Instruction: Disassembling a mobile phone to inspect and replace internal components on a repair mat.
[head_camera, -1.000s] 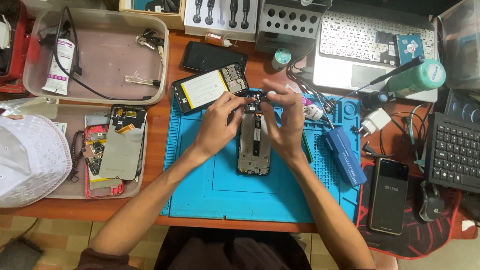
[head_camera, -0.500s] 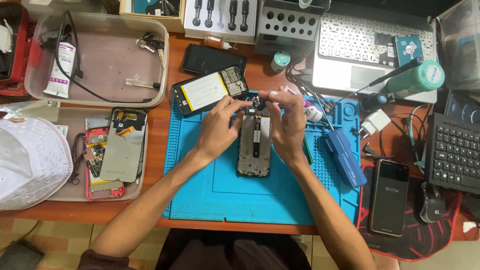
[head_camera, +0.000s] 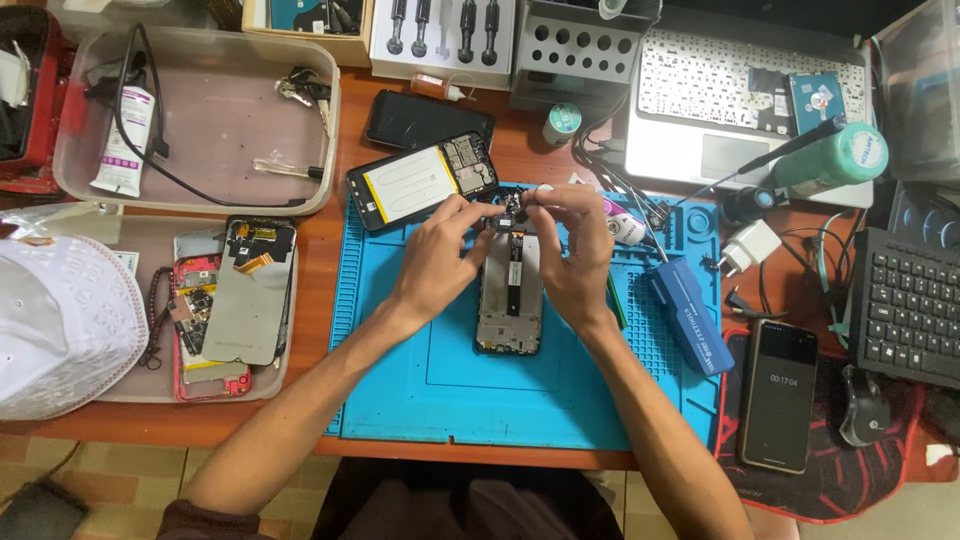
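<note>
Both grips pinched on small part (head_camera: 514, 207) at top of phone frame (head_camera: 509, 295), L hand (head_camera: 440, 262) & R hand (head_camera: 577, 255) above frame on blue mat (head_camera: 400, 380)

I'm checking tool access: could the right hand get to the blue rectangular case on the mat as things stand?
Probably yes. The blue case lies on the blue mat just outside the right hand, with bare mat between them. But the hand's fingers are busy at the top of the opened phone frame.

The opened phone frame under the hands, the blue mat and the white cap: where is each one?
Opened phone frame (head_camera: 510, 310), head view: on its bare middle, below the fingers.
Blue mat (head_camera: 450, 390), head view: on an empty stretch near its front edge.
White cap (head_camera: 60, 325), head view: on its patterned crown.
</note>
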